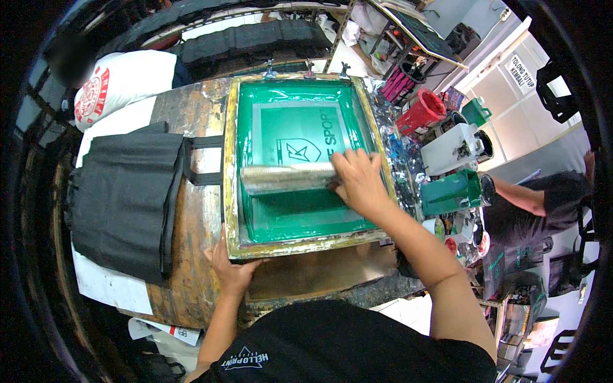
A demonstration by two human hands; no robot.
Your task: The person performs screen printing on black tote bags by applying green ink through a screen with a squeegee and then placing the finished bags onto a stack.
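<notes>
A screen printing frame (300,247) with a green, ink-smeared mesh lies on the worktable. Its mesh carries a shield emblem and lettering. My right hand (361,182) is closed round the right end of a squeegee (287,177), which spans the mesh crosswise below the emblem. Green ink (287,220) covers the mesh on the near side of the squeegee. At the near left corner of the frame, my left hand (232,273) holds the edge, thumb along the near side; some fingertips are hidden. Black fabric bags (128,198) are stacked to the left, and two straps reach under the frame.
Clamps (310,71) stand at the far edge of the frame. Ink containers line the right side: a red bucket (421,110), a white jug (450,150) and a green tub (450,193). Someone in a white shirt (137,80) is at far left; another person's arm (520,196) shows at right.
</notes>
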